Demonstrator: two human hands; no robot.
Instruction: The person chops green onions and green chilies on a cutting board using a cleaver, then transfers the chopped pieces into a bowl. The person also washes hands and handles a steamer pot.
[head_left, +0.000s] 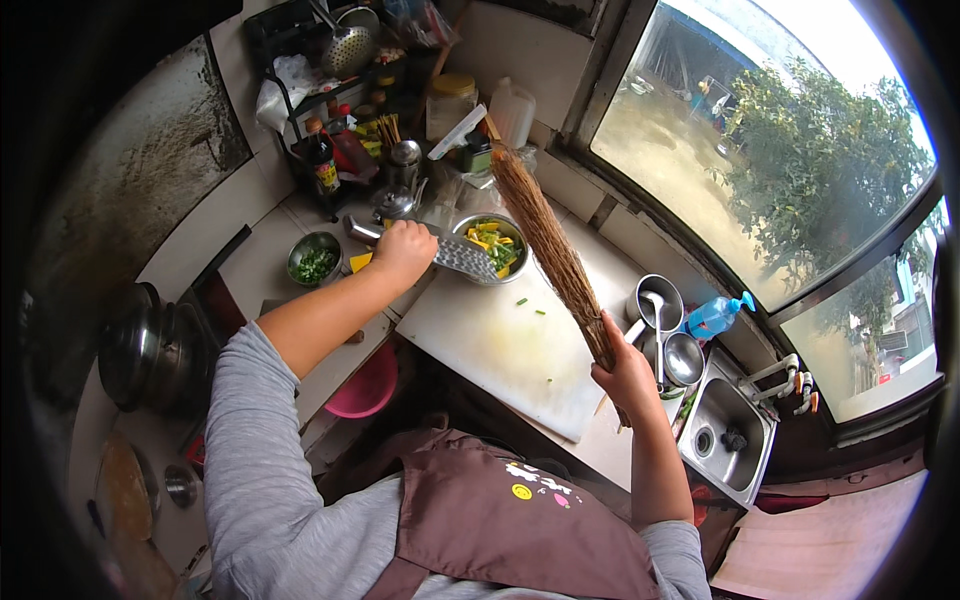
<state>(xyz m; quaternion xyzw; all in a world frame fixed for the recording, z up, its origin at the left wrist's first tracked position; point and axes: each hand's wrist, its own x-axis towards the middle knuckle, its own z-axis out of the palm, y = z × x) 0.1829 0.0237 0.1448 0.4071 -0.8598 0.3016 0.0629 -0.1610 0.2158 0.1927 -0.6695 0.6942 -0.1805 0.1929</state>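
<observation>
My left hand (406, 253) is closed around a metal grater (466, 256) with a perforated face, its far end over the near rim of a steel bowl (520, 262). Cut yellow and green vegetables (495, 241) fill that bowl. In my right hand (624, 367) is a long bundle of brown twigs or fibres (551, 251), like a brush, slanting up and away to the left. Below both lies a white cutting board (487, 337) with a few green bits on it. A smaller metal bowl (290, 264) of chopped greens (313, 264) stands left of my left hand.
On the right are a saucepan (655, 291), a ladle (658, 337), a blue pump bottle (709, 319) and a steel sink (739, 450). A metal teapot (395, 201), a sauce bottle (322, 161) and jars crowd the back. A pink basin (367, 386) sits below the counter; a lidded pot (139, 345) stands far left.
</observation>
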